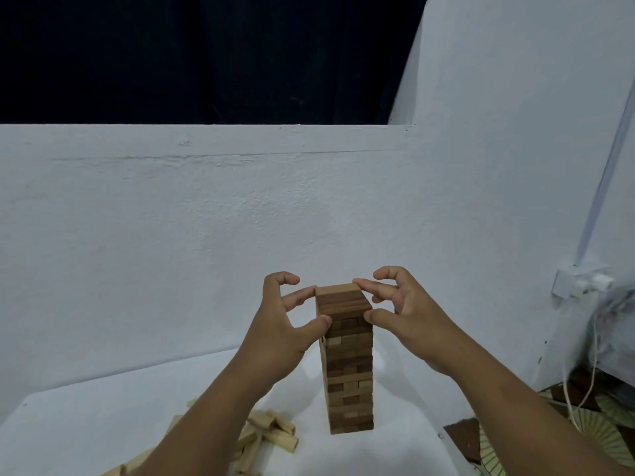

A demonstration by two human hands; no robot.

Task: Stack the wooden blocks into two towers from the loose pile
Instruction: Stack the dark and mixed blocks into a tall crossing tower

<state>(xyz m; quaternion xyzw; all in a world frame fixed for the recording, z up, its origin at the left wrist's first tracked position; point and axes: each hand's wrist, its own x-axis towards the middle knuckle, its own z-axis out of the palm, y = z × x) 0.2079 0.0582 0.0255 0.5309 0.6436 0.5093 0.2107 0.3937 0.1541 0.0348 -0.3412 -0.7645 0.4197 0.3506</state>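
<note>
A tall tower of dark wooden blocks (348, 365) stands upright on the white table (68, 427), right of centre. My left hand (281, 324) and my right hand (409, 310) flank its top layers, fingers spread. The thumbs and fingertips touch the sides of the top blocks (342, 297). Neither hand holds a loose block. A pile of lighter loose wooden blocks (271, 438) lies on the table at the lower left of the tower, partly hidden by my left forearm. Only one tower is in view.
A white wall (171, 235) rises right behind the table. At the right, a white wall box (580, 281) with cables hangs above a patterned floor (601, 427). The table's right edge runs close to the tower.
</note>
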